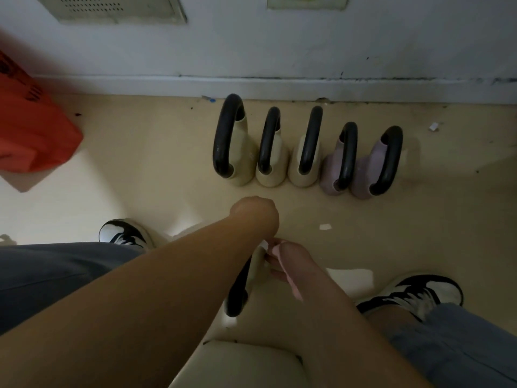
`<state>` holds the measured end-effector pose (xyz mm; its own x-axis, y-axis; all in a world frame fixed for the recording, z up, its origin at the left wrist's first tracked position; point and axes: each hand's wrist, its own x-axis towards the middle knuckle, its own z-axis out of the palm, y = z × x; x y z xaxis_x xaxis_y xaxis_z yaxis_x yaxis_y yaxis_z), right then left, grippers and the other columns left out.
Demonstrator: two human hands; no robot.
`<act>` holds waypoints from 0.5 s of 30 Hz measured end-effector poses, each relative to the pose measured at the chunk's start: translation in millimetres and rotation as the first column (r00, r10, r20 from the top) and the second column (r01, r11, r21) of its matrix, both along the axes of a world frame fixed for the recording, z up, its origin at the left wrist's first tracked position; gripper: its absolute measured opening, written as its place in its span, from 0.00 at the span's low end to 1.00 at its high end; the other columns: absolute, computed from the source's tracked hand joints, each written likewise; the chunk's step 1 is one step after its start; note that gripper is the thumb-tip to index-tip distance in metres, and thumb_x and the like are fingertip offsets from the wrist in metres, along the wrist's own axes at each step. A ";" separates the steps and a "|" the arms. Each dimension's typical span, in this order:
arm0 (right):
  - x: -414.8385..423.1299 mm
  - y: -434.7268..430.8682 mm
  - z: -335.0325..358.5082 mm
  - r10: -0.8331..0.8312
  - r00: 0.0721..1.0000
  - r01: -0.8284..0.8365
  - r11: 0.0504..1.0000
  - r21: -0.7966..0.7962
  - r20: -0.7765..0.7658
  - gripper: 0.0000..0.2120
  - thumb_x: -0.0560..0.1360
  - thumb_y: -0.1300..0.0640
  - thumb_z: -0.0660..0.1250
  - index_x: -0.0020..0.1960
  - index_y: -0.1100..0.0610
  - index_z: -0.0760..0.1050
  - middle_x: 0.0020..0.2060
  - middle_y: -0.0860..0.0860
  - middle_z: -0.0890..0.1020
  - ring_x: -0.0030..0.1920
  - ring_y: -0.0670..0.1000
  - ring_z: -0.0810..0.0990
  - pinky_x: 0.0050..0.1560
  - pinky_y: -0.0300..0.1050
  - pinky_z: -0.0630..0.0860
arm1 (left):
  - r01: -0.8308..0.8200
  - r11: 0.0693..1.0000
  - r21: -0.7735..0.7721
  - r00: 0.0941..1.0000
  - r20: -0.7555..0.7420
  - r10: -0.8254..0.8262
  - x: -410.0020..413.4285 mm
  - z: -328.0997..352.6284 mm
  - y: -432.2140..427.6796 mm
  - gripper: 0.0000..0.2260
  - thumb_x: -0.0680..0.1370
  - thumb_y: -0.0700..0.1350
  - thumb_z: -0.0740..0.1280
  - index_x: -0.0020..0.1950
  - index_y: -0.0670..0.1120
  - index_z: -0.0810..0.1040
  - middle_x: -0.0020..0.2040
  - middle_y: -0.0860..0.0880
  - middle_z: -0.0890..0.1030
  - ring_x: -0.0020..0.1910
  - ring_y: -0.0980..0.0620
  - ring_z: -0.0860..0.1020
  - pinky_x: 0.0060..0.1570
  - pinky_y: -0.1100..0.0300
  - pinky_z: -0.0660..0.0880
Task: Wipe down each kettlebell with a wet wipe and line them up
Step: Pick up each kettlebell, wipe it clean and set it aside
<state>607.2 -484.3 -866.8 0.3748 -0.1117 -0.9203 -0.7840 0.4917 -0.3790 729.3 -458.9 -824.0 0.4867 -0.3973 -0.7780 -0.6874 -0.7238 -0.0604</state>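
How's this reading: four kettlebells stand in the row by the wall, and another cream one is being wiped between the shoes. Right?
Wrong count: the head view shows five kettlebells in the row by the wall, not four. The rest stands: another cream kettlebell is between the shoes, the right hand pinching a wipe against it.

View: one wide-angle camera worn on the person's head.
Direction: steeply down and forward at the floor (pixel 167 152), with the wall (pixel 279 51) across the upper frame.
Nearness: forearms (pixel 145 303) close in the lower frame; kettlebells (pixel 305 152) farther, at centre.
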 end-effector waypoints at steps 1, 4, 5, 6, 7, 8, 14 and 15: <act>1.1 -1.3 -0.3 0.016 1.000 -0.016 1.000 -0.008 -0.013 0.11 0.82 0.59 0.60 0.53 0.54 0.81 0.61 0.57 0.82 0.63 0.57 0.80 0.67 0.57 0.75 | -0.032 0.999 -0.043 0.999 0.022 0.033 -2.1 4.0 4.3 0.11 0.77 0.42 0.66 0.59 0.43 0.73 0.53 0.45 0.76 0.53 0.44 0.76 0.50 0.52 0.74; 5.8 -2.0 1.7 -0.027 0.999 0.027 1.000 0.001 -0.023 0.14 0.81 0.59 0.61 0.64 0.60 0.77 0.65 0.59 0.79 0.66 0.59 0.77 0.69 0.58 0.72 | -0.193 0.971 -0.140 0.980 0.017 0.197 -11.5 16.1 16.0 0.12 0.76 0.42 0.67 0.58 0.44 0.73 0.56 0.43 0.77 0.55 0.43 0.77 0.48 0.54 0.73; 6.3 -0.6 2.9 -0.029 0.999 0.029 1.000 0.006 -0.027 0.14 0.81 0.59 0.61 0.64 0.60 0.78 0.64 0.57 0.80 0.65 0.58 0.78 0.68 0.56 0.73 | -0.262 0.948 -0.180 0.964 0.009 0.267 -16.3 18.8 20.8 0.13 0.75 0.42 0.67 0.58 0.44 0.72 0.55 0.43 0.76 0.54 0.44 0.76 0.47 0.55 0.72; 6.6 1.0 6.0 -0.039 0.999 0.039 0.999 0.014 -0.034 0.14 0.81 0.58 0.61 0.63 0.60 0.79 0.62 0.56 0.82 0.62 0.56 0.80 0.64 0.52 0.74 | -0.332 0.915 -0.229 0.940 0.003 0.341 -22.7 21.6 25.6 0.14 0.74 0.41 0.68 0.59 0.45 0.71 0.55 0.43 0.76 0.51 0.44 0.76 0.45 0.55 0.72; 6.9 3.5 7.7 -0.055 0.998 0.055 0.998 0.015 -0.033 0.14 0.80 0.57 0.62 0.62 0.59 0.80 0.61 0.56 0.83 0.58 0.54 0.80 0.58 0.49 0.74 | -0.397 0.872 -0.287 0.911 -0.003 0.413 -30.1 21.9 31.5 0.16 0.74 0.41 0.68 0.61 0.46 0.69 0.55 0.43 0.75 0.49 0.44 0.75 0.44 0.54 0.71; 7.6 5.7 12.1 -0.048 0.998 0.048 0.999 0.002 -0.032 0.14 0.79 0.55 0.63 0.61 0.58 0.81 0.59 0.55 0.84 0.56 0.54 0.81 0.56 0.48 0.74 | -0.450 0.823 -0.347 0.881 -0.020 0.473 -39.3 21.3 38.4 0.19 0.75 0.41 0.66 0.65 0.48 0.67 0.56 0.42 0.74 0.48 0.44 0.74 0.43 0.54 0.71; 7.3 11.2 28.8 0.055 0.998 -0.057 0.997 -0.044 -0.032 0.12 0.77 0.53 0.63 0.48 0.56 0.83 0.43 0.52 0.86 0.45 0.53 0.83 0.56 0.49 0.80 | -0.475 0.593 -0.650 0.798 -0.033 0.602 -105.4 7.7 95.5 0.37 0.81 0.48 0.64 0.79 0.59 0.40 0.59 0.47 0.73 0.50 0.50 0.77 0.50 0.53 0.79; 7.5 13.8 33.8 0.062 0.997 -0.064 0.997 -0.048 -0.040 0.12 0.79 0.53 0.61 0.51 0.57 0.82 0.47 0.55 0.86 0.49 0.56 0.83 0.59 0.51 0.79 | -0.511 0.531 -0.676 0.775 -0.096 0.625 -117.9 4.5 106.0 0.38 0.81 0.48 0.64 0.79 0.60 0.39 0.61 0.49 0.73 0.53 0.52 0.77 0.53 0.55 0.78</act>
